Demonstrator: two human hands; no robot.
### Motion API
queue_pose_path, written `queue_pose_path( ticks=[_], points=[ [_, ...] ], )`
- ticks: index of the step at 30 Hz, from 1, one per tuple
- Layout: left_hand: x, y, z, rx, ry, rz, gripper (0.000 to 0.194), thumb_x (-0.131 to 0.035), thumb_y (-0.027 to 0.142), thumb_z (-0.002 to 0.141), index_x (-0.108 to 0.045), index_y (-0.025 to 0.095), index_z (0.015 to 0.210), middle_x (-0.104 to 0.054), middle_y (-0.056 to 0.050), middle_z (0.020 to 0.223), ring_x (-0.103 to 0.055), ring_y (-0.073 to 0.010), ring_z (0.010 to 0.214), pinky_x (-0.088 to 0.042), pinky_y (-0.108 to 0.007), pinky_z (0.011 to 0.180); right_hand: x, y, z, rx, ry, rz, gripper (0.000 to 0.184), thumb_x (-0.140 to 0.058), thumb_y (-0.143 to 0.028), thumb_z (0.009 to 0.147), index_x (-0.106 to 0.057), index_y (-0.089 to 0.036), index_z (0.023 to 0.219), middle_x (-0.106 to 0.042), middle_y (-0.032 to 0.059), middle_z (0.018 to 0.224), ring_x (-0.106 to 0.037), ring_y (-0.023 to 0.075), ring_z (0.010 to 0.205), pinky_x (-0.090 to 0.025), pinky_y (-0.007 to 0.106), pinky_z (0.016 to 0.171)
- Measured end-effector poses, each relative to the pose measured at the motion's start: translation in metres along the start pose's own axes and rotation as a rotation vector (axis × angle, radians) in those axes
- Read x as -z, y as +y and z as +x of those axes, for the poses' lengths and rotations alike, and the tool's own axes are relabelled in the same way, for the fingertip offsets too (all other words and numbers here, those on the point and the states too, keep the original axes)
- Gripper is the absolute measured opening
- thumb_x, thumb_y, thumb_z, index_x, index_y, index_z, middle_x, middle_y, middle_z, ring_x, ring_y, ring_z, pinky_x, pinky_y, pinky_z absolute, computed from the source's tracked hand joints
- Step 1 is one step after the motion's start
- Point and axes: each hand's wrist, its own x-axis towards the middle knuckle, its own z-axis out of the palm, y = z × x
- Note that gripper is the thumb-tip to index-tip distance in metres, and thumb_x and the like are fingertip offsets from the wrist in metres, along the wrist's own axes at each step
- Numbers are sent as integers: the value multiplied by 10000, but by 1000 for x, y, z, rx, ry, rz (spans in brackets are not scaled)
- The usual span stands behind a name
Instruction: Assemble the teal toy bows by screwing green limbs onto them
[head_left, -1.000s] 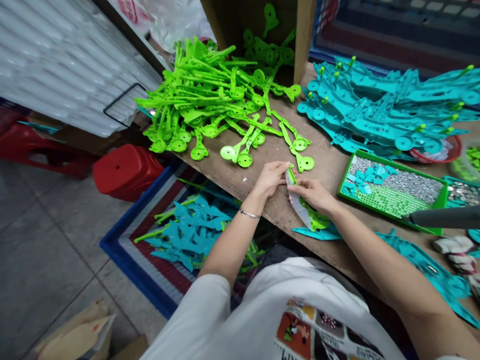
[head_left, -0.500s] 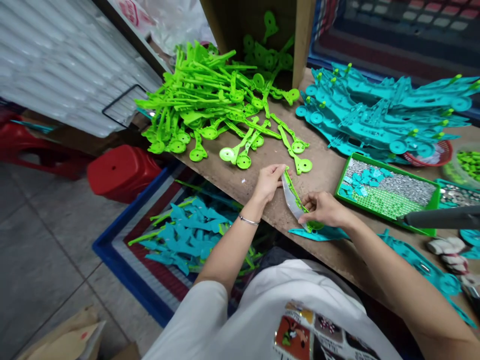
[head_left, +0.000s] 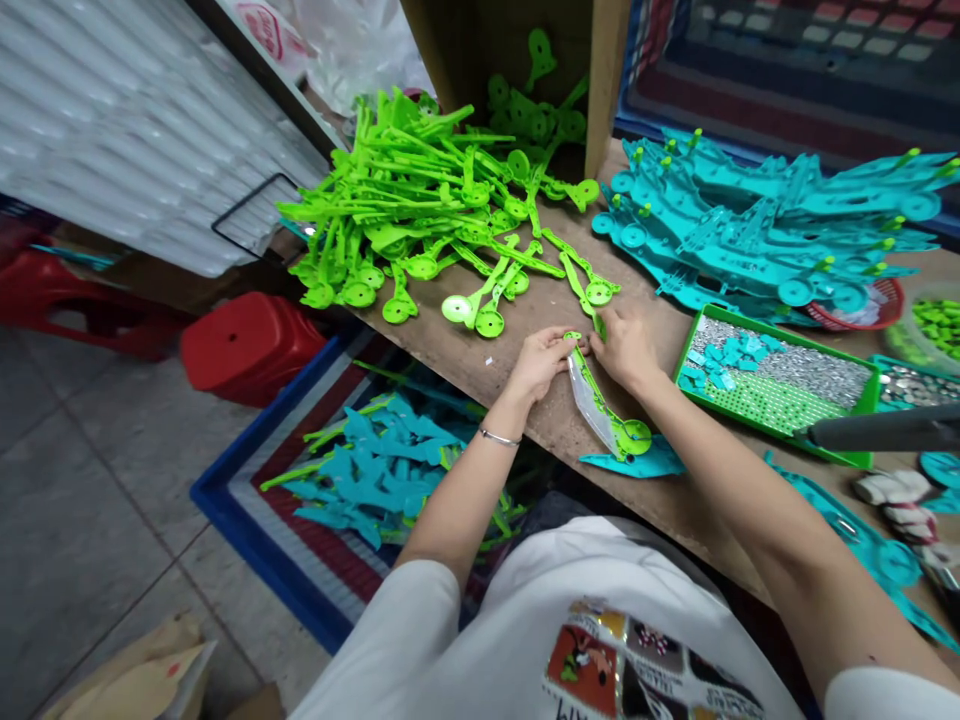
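My left hand (head_left: 541,365) is closed around the upper end of a bright green plastic arm (head_left: 631,436), which ends in a round disc. A clear, curved blade-shaped strip (head_left: 592,408) lies along that arm's left side. Just beyond, my right hand (head_left: 626,345) closes its fingers on another loose green arm (head_left: 577,278), hiding its near disc. Under the held arm's disc, a flat teal plastic piece (head_left: 660,458) rests at the table edge, partly covered by my right forearm.
A heap of green arms (head_left: 420,190) covers the back left. Teal plastic frames (head_left: 750,220) are stacked at the back right, behind a green tray (head_left: 874,400) of small metal parts and teal bits. Below stands a blue crate (head_left: 262,575); a red stool (head_left: 247,345) is nearby.
My right hand has left the disc end of the held arm and moved forward to the loose green arm. My left hand keeps its hold, almost in place.
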Motion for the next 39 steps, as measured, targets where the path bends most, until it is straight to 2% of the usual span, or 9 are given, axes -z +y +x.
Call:
queue_pose_path(
  ticks=[3,7,10,13,18,21,27,35,39],
  points=[
    [-1,-1,0,-1,1,-2,238,-776,137,818,-657,121,1024,-750,-48,848,-751,-159,779,-585,-331,852,5,3,-12,-33,-27,-49,379,-528,-208,883,-693,-100,1207,-725,214,1125,-643,320,1044,-452,394,906],
    [-1,1,-1,1,1,-8,137,-706,118,868,-660,118,997,-741,-43,830,-744,-150,748,-586,-304,809,26,7,-36,-16,-44,19,361,-562,-269,857,-755,-170,1147,-762,136,976,-670,280,906,-446,354,818],
    [0,2,-1,14,-5,-20,110,-680,176,913,-664,122,1007,-739,-48,832,-744,-152,741,-589,-309,806,42,6,-59,10,-4,119,368,-565,-295,854,-777,-186,1135,-753,92,870,-663,239,833,-442,328,790],
    [0,3,-1,28,-5,-37,141,-642,250,959,-660,123,1018,-741,-63,824,-750,-163,747,-592,-319,812,51,4,-85,-3,23,218,398,-571,-251,818,-773,-177,1153,-758,79,897,-662,214,812,-461,311,783],
    [1,2,-1,35,-6,-63,185,-642,300,967,-661,123,1020,-752,-88,871,-758,-182,772,-590,-317,794,49,1,-124,-67,101,228,430,-557,-239,830,-735,-169,1215,-727,76,880,-668,228,812,-507,339,800],
    [1,1,-1,32,-5,-74,189,-645,307,966,-667,125,1014,-750,-85,870,-750,-173,750,-584,-296,757,43,-8,-140,-22,88,208,447,-511,-230,892,-684,-159,1298,-684,89,898,-656,233,814,-518,352,799],
    [3,-1,2,27,2,-85,221,-701,350,931,-674,140,991,-736,-49,821,-720,-134,683,-573,-258,727,25,-31,-142,60,11,112,456,-423,-266,1009,-603,-126,1404,-629,114,934,-621,243,830,-514,364,810],
    [3,1,1,35,-18,-95,181,-613,289,977,-659,117,1006,-753,-92,840,-766,-192,771,-583,-282,731,20,-39,-131,51,-76,-17,422,-432,-233,1006,-622,-153,1374,-620,104,913,-584,240,831,-463,343,793],
    [3,1,1,32,-19,-93,207,-656,321,959,-665,116,989,-756,-98,866,-769,-197,786,-590,-301,761,20,-39,-130,55,-85,-41,433,-430,-210,997,-613,-151,1385,-622,105,916,-581,238,828,-454,344,794]
  ],
)
